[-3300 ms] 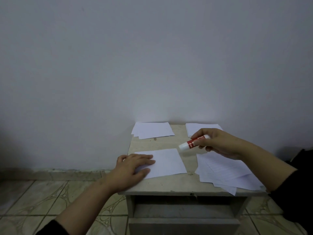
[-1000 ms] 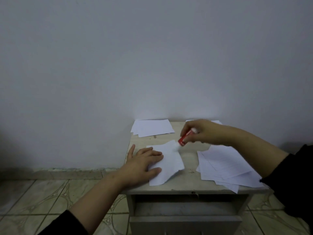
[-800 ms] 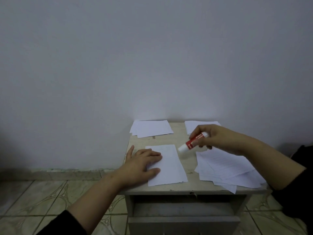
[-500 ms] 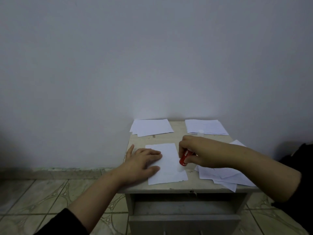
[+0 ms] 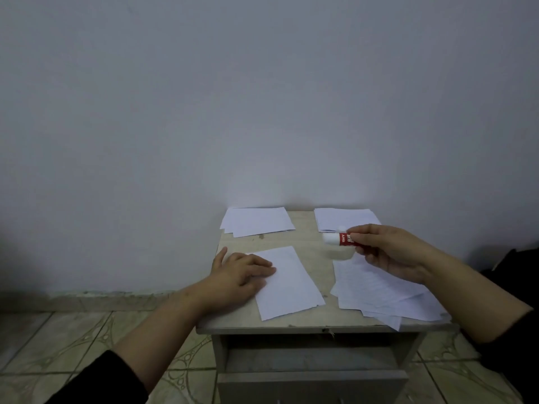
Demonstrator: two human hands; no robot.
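While left hand [image 5: 239, 275] lay flat: pressed paper sheet [image 5: 291, 284].
Right hand [image 5: 390, 252]: pinched glue stick [image 5: 339, 239], axis horiz., tip left.
Paper sheet: lay down-left of tip.

A small wooden table [image 5: 309, 252] stands against a pale wall. The left hand [image 5: 239, 272] lies flat, fingers straight, pressing the left part of a white sheet [image 5: 291, 284] at the table's near middle. The right hand [image 5: 388, 252] holds a red and white glue stick [image 5: 339, 239] above the table, its white end pointing left. Under that hand a loose pile of sheets [image 5: 388, 298] spreads over the near right corner. Two more stacks lie at the far edge: a left stack [image 5: 256, 221] and a right stack [image 5: 344, 218]. Patterned floor tiles [image 5: 58, 339] show at the near left
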